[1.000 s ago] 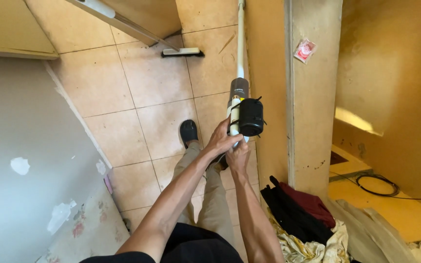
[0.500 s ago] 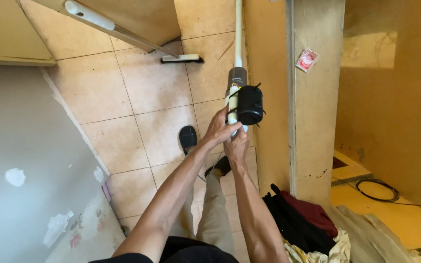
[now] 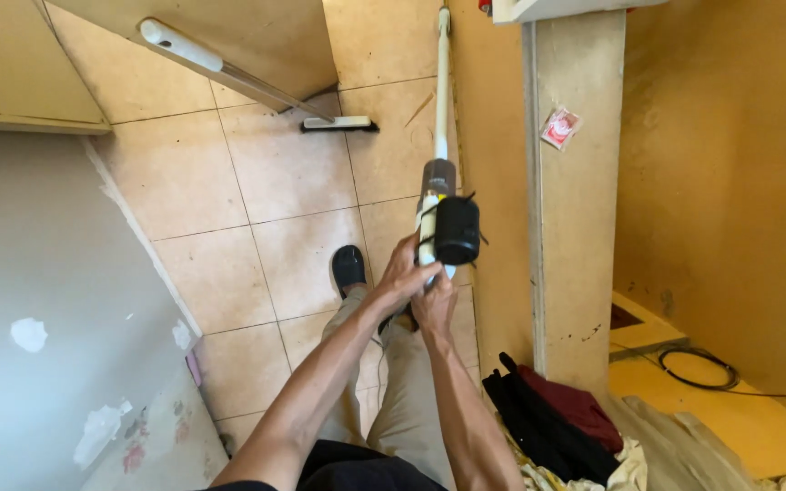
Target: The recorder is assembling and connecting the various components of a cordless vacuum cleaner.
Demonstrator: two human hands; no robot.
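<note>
A lived-in home, it seems: beige tiled floor point(image 3: 266, 182), yellow walls point(image 3: 720, 164), a broom point(image 3: 256, 82) leaning by a doorway, crumpled clothes point(image 3: 557, 418) piled at a pillar point(image 3: 575, 227).

Tiled floor point(image 3: 256, 173) lies open to the left of the stick vacuum point(image 3: 438, 209), with passage between it and the grey wall point(image 3: 38, 273). A leaning broom point(image 3: 247, 77) crosses the far end of that stretch. Right of the vacuum, a yellow pillar point(image 3: 575, 200) stands close, leaving only a narrow gap. At the pillar's foot a heap of dark clothing point(image 3: 548, 414) blocks the lower right. A black shoe point(image 3: 349, 266) sits just left of both hands, the left hand point(image 3: 402, 277) and the right hand point(image 3: 434, 305).
</note>
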